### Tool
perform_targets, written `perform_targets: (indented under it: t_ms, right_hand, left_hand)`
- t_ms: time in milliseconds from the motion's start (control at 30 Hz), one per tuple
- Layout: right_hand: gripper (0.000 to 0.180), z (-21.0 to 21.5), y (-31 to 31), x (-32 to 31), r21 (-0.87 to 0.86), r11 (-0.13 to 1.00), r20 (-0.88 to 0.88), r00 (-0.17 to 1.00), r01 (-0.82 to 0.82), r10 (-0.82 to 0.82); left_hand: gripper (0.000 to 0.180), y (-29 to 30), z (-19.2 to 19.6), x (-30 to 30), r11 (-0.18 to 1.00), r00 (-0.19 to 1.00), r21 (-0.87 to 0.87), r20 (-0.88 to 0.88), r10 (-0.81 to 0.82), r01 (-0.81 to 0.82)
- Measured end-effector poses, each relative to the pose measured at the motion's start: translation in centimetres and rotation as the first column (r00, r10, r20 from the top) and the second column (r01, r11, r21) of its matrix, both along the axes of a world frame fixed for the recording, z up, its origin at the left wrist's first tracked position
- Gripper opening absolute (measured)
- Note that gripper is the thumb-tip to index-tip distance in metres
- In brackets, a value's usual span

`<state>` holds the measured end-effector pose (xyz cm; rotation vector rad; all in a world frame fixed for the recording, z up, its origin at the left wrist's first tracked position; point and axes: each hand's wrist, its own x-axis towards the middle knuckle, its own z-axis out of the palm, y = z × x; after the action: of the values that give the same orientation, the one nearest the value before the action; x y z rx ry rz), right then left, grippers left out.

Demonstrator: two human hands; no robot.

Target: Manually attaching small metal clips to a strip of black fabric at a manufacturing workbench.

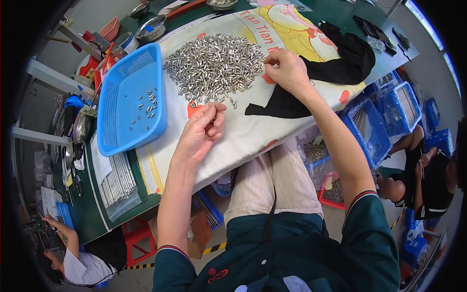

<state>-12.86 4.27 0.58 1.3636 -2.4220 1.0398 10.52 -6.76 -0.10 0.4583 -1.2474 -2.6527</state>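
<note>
A broad pile of small shiny metal pins [214,63] lies on a printed cloth [243,134] in front of me. My left hand [202,127] is at the pile's near edge, palm turned partly up and fingers curled together. What it holds, if anything, is hidden. A few loose pins lie just beyond its fingertips. My right hand [288,72] is at the pile's right edge, thumb and fingers pinched together; whatever is between them is too small to make out. Left of the pile, a blue plastic basket [108,121] has several pins scattered on its bottom.
Black fabric [345,63] lies beside my right hand. Metal rods [116,182] in plastic lie on the green table [92,214] at left. Metal bowls [151,28] stand at the back left. Blue crates [365,126] are at right. Other people sit at lower left and far right.
</note>
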Motion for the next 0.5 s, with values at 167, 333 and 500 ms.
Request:
perform_targets:
  t_ms: [167,333,500]
  right_hand:
    - [0.019,-1.0,0.8,-3.6,-0.06,0.991,-0.246,0.96,0.122,-0.133]
    - [0.017,0.9,0.9,2.3,0.015,0.941,0.111,0.936,-0.338,0.334]
    - [0.013,0.0,0.0,6.7,0.191,0.857,-0.063,0.865,-0.479,0.497]
  left_hand:
    - [0.02,0.2,3.4,1.8,0.977,0.999,-0.213,-0.046,0.016,-0.026]
    - [0.02,-1.3,6.9,3.5,0.882,0.976,-0.417,-0.075,0.206,-0.218]
    - [0.019,-1.1,4.5,2.4,0.972,0.99,-0.187,-0.027,0.141,-0.144]
